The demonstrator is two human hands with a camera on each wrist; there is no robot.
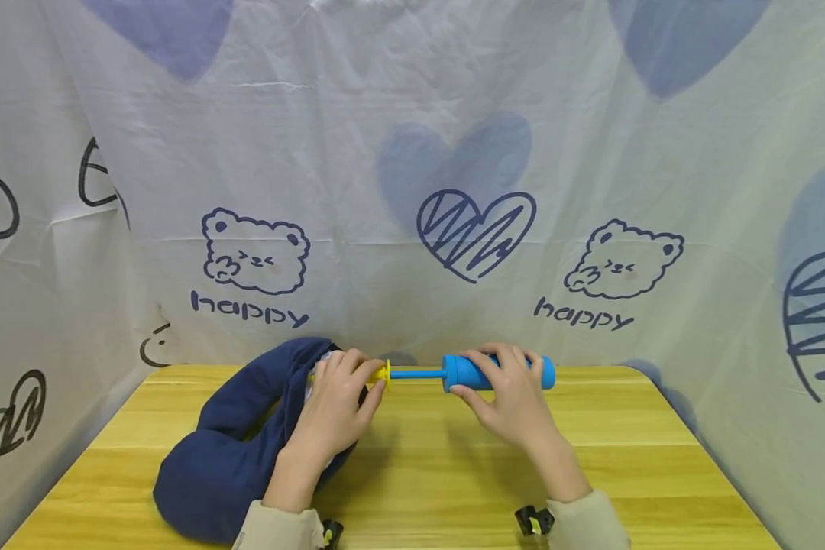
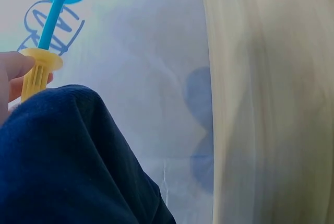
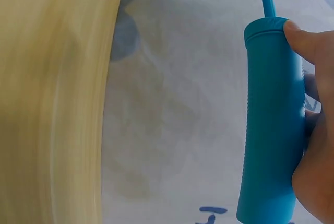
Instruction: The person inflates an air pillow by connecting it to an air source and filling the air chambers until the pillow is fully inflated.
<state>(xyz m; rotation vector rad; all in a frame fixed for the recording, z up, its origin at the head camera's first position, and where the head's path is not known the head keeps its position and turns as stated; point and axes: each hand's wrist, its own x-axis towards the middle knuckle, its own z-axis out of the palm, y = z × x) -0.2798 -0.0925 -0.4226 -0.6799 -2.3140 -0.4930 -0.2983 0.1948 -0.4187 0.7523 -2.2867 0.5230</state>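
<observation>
A hand pump lies level between my hands, with a blue barrel (image 1: 467, 373), a thin blue rod (image 1: 415, 374) and a yellow end piece (image 2: 37, 75). My right hand (image 1: 512, 389) grips the barrel, its thumb near the ridged collar in the right wrist view. My left hand (image 1: 337, 401) pinches the yellow end piece just behind its flange. Under and beside the left hand is a navy blue U-shaped pillow (image 1: 209, 473), its fabric bunched near the yellow part. Some whitish material shows at the pillow's opening, mostly hidden by the left hand.
A yellow wood-grain table (image 1: 632, 458) carries the pillow at its left. Behind and at both sides hangs a pale cloth (image 1: 371, 191) printed with hearts and bear faces, close to the table's back edge. Small black devices (image 1: 535, 521) sit at both wrists.
</observation>
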